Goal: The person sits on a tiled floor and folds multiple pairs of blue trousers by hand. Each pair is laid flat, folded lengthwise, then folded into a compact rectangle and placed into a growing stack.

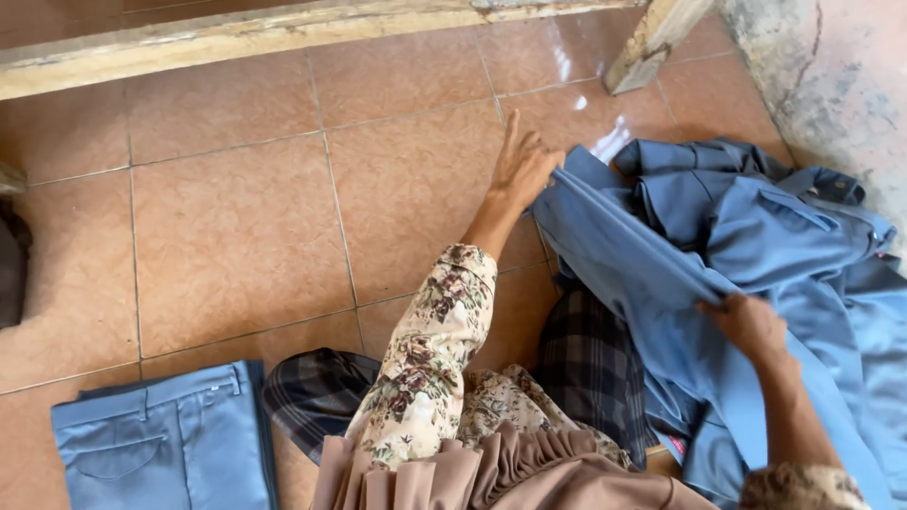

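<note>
My left hand reaches forward over the tiled floor and grips the far edge of a blue garment. Nearer to me, my right hand pinches the same blue garment along its fold. The cloth is stretched between both hands and runs into a crumpled heap of blue clothes at the right. My left sleeve is floral, cream and brown.
Folded blue trousers lie at the lower left on the terracotta floor tiles. A dark plaid cloth lies by my lap. A wooden beam runs along the top, a rough plaster wall stands at the right.
</note>
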